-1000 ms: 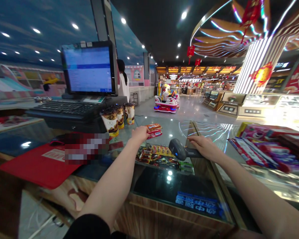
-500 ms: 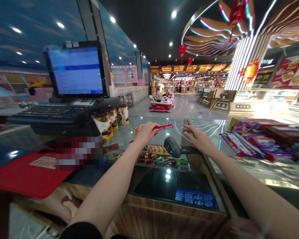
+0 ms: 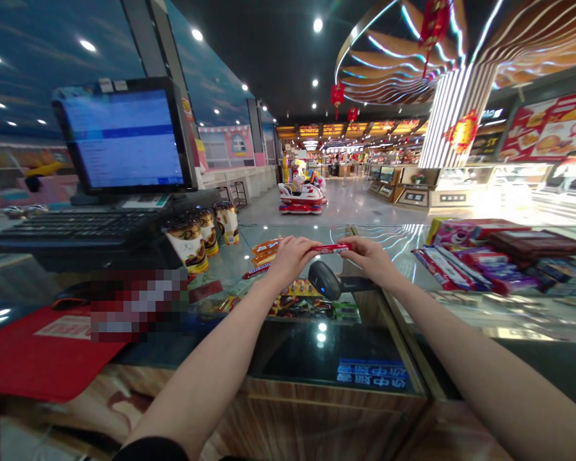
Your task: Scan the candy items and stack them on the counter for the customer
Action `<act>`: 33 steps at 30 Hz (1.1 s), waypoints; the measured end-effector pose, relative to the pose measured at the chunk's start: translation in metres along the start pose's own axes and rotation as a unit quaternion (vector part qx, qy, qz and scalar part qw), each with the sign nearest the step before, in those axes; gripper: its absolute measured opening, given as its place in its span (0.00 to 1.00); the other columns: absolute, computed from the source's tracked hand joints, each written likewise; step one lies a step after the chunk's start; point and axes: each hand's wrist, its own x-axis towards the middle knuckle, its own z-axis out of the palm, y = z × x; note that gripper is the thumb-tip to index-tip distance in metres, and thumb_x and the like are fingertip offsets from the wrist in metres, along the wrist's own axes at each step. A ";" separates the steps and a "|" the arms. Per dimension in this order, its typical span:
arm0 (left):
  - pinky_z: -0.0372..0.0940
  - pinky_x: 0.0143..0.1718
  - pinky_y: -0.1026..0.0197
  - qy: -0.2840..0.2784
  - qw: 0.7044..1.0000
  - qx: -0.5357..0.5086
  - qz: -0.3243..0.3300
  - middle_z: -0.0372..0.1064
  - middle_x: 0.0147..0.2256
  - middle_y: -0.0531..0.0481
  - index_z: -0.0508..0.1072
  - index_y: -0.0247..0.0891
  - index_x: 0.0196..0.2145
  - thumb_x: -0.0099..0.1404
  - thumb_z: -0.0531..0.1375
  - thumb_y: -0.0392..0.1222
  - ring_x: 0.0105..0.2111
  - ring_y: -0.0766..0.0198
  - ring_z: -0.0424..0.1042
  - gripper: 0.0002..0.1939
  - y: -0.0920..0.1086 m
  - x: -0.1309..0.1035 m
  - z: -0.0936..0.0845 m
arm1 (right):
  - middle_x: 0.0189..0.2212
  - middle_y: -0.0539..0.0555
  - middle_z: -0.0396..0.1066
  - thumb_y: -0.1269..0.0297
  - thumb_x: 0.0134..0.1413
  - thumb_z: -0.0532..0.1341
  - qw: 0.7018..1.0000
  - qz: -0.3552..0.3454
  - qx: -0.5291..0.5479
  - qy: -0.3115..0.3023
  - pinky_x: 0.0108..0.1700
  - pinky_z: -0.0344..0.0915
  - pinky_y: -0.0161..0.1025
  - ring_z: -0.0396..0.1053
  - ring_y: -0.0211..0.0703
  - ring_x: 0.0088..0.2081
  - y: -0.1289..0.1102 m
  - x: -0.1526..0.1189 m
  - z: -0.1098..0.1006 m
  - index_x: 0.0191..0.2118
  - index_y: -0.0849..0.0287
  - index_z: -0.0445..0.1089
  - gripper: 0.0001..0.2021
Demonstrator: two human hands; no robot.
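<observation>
Between my two hands, above the glass counter, is a slim red candy bar (image 3: 331,248) in a wrapper. My left hand (image 3: 292,259) grips its left end, and my right hand (image 3: 370,259) pinches the right end. Just below the bar a black barcode scanner (image 3: 324,280) lies on the counter, its handle pointing right beneath my right hand. Left of my left hand are several packaged snack bars (image 3: 264,253) in orange and red wrappers, partly hidden by that hand.
A monitor (image 3: 122,137) and keyboard (image 3: 72,224) stand at the left, with several patterned cups (image 3: 187,246) beside them. A red mat (image 3: 33,358) lies in front. Stacked chocolate bars (image 3: 499,262) cover the right side. Sweets (image 3: 302,304) show under the glass.
My right hand has moved left and closed on the free end of the candy bar. My left hand has shifted slightly right with it. The view has turned a little.
</observation>
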 end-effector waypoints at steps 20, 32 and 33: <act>0.63 0.50 0.58 0.057 0.988 -0.118 -0.086 0.73 0.43 0.48 0.76 0.42 0.48 0.66 0.58 0.39 0.45 0.60 0.71 0.13 -0.043 -0.004 0.000 | 0.40 0.55 0.79 0.55 0.53 0.65 0.995 0.083 0.032 0.034 0.52 0.68 0.53 0.76 0.48 0.44 0.007 -0.004 -0.016 0.55 0.55 0.68 0.24; 0.63 0.50 0.58 0.047 0.981 -0.111 -0.155 0.74 0.43 0.47 0.76 0.40 0.48 0.66 0.57 0.41 0.43 0.60 0.71 0.15 -0.073 -0.013 0.003 | 0.51 0.55 0.75 0.55 0.48 0.69 0.973 0.042 -0.098 -0.205 0.57 0.66 0.50 0.71 0.52 0.53 -0.015 -0.026 -0.031 0.57 0.53 0.70 0.28; 0.64 0.49 0.58 0.048 0.981 -0.109 -0.156 0.74 0.43 0.47 0.76 0.39 0.48 0.66 0.57 0.41 0.42 0.60 0.71 0.15 -0.074 -0.013 0.003 | 0.52 0.55 0.74 0.56 0.46 0.70 0.967 0.034 -0.122 -0.220 0.57 0.65 0.50 0.71 0.53 0.54 -0.017 -0.028 -0.031 0.58 0.52 0.69 0.31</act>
